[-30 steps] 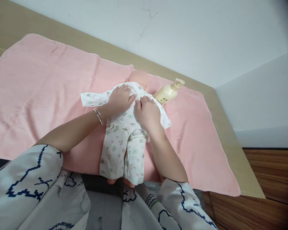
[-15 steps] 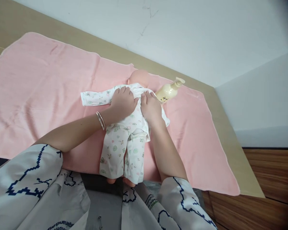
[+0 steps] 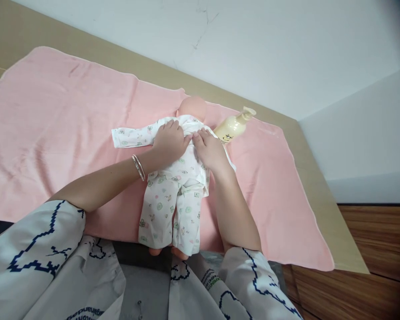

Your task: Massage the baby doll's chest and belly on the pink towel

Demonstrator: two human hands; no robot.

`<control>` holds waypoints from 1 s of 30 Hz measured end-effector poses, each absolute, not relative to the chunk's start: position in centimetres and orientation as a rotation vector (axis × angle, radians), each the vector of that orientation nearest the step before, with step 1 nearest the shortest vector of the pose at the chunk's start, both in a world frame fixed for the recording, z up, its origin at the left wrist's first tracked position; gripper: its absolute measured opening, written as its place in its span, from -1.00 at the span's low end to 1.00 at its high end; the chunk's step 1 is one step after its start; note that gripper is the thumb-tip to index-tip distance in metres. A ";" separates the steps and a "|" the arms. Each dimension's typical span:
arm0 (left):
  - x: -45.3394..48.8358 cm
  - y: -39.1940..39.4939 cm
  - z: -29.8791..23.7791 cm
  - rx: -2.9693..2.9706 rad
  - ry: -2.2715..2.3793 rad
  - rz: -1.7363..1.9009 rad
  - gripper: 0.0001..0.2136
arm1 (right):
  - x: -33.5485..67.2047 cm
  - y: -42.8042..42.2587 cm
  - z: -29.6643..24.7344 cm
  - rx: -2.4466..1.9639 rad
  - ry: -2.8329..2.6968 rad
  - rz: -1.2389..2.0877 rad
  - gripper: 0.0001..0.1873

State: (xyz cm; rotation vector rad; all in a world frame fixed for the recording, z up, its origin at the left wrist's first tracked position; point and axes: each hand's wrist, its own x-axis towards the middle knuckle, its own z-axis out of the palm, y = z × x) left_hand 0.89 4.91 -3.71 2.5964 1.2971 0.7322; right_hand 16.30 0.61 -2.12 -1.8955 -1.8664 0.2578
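A baby doll (image 3: 192, 108) in a white printed top and trousers (image 3: 159, 213) lies stretched out, its head away from me and its feet at the near edge. My left hand (image 3: 170, 141) rests on one side of the doll's upper body, fingers laid over the cloth. On the other side lies my right hand (image 3: 209, 149), its fingers also flat on the top. The thumbs are close together near the middle. A cream pump bottle (image 3: 232, 129) is just beyond my right hand, its lower end partly hidden. Which way the doll faces I cannot tell.
Under the doll a pink blanket (image 3: 86, 106) covers most of the tan tabletop (image 3: 316, 155). A white wall (image 3: 253, 53) borders the table's far side. Brown wood panelling (image 3: 383, 249) shows at the lower right.
My right hand has shifted slightly left and inward across the doll's top, bringing its fingers closer to my left thumb. My left hand stays almost in place.
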 end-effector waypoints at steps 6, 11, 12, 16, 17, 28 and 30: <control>0.9 3.0 -3.4 2.675 1.169 0.745 -0.66 | 18.3 2.6 -4.7 -1.847 -1.779 0.314 -0.21; 1.2 4.3 -4.4 2.478 1.232 0.782 -0.59 | 17.2 2.4 -5.5 -1.858 -1.650 0.179 -0.29; 1.3 4.6 -4.7 2.449 1.228 0.803 -0.57 | 17.0 2.3 -5.5 -1.845 -1.626 0.166 -0.33; 1.4 5.3 -5.8 2.398 1.201 0.885 -0.54 | 16.8 2.2 -5.5 -1.812 -1.584 0.174 -0.39; 1.4 5.3 -5.9 2.395 1.200 0.897 -0.54 | 16.8 2.2 -5.5 -1.813 -1.587 0.172 -0.39; 1.0 6.2 -5.8 2.377 1.199 0.854 -0.54 | 13.9 0.5 -4.8 -1.821 -1.463 0.265 -0.47; 0.9 7.1 -6.1 2.360 1.191 0.887 -0.55 | 13.2 0.1 -4.7 -1.767 -1.436 0.287 -0.49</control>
